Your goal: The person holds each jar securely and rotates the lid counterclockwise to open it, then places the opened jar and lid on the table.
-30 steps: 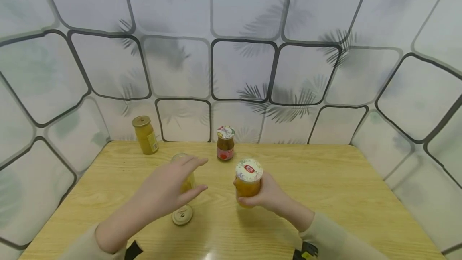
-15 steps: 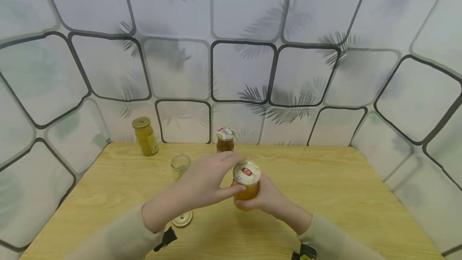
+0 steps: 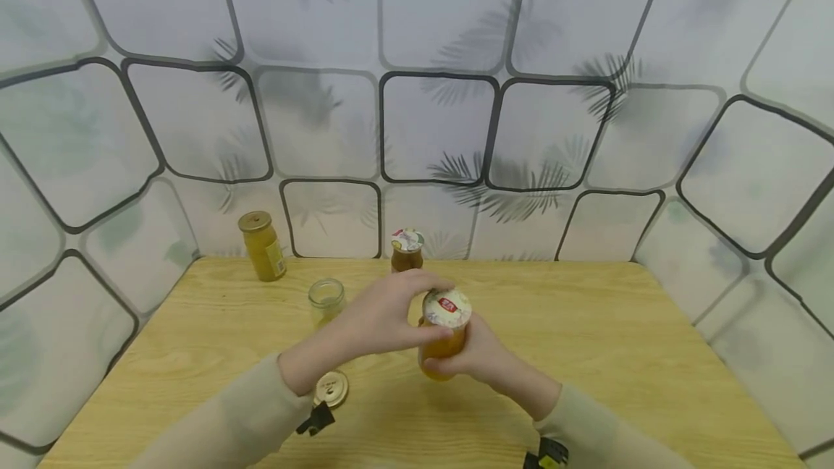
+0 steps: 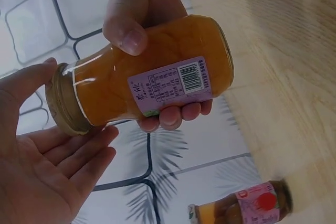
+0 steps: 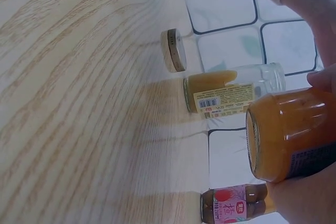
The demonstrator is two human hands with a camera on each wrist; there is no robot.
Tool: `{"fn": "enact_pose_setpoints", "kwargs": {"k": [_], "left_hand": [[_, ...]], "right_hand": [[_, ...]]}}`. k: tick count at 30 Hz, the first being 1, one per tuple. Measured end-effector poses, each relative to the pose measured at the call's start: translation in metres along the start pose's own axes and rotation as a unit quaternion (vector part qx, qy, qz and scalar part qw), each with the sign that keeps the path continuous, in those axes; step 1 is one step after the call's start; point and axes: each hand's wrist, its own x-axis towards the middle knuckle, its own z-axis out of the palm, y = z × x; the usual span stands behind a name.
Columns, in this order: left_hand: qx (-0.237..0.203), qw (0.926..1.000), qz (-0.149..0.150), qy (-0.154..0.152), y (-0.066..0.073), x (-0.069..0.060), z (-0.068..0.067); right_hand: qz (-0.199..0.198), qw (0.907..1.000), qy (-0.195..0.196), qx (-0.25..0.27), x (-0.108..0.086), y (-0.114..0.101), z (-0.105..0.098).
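Two-handed hold: the right hand (image 3: 482,355) wraps around an orange-filled, purple-labelled clear glass jar (image 4: 173,45); the left hand (image 3: 384,317) spans its round gold-sided lid with a pale printed top (image 3: 447,307), thumb and fingers on opposite edges, though how hard they squeeze I cannot tell.
Jar's place: raised off the pale wood-grain desk (image 3: 573,324), slightly tilted, lid up.
Lid step: probably the start of unscrewing; the lid sits on the jar.
Turn wanted: the next move likely calls for the right hand to keep the glass from spinning while the left twists; a loose grip could slip.
Flat round gold metal lid (image 3: 332,388): on the desk, near the left sleeve.
Uncapped clear glass jar (image 5: 226,90): upright, partly yellow-filled, beyond that lid.
Brown-filled, pink-labelled glass jar (image 5: 231,203): capped, partly behind the left hand.
Yellow-filled, gold-capped glass jar (image 3: 263,252): far left, upright, near the wall (image 3: 430,129).
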Motion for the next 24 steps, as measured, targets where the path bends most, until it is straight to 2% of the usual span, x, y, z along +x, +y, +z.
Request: {"fn": "enact_pose_setpoints", "kwargs": {"k": [3, 6, 13, 16, 19, 24], "left_hand": [[-0.050, 0.9985, -0.007, -0.019, -0.006, 0.004, 0.001], [-0.112, 0.9926, -0.020, -0.042, -0.013, 0.008, 0.001], [-0.249, 0.9638, -0.044, -0.084, -0.022, 0.015, 0.006], [-0.278, 0.9550, -0.042, -0.096, -0.022, 0.019, 0.009], [-0.296, 0.9487, -0.023, -0.110, -0.021, 0.024, 0.013], [-0.299, 0.9471, 0.001, -0.116, -0.019, 0.029, 0.020]], "right_hand": [[0.001, 1.0000, 0.000, 0.008, 0.000, 0.000, -0.001], [0.003, 1.0000, 0.000, 0.005, 0.001, 0.000, -0.002], [0.007, 0.9999, -0.014, 0.003, 0.002, -0.002, -0.002], [-0.003, 0.9996, -0.028, 0.003, 0.003, -0.003, -0.001], [-0.011, 0.9990, -0.041, -0.015, 0.004, -0.004, -0.001], [0.002, 0.9978, -0.039, -0.054, 0.005, -0.003, 0.002]]}}
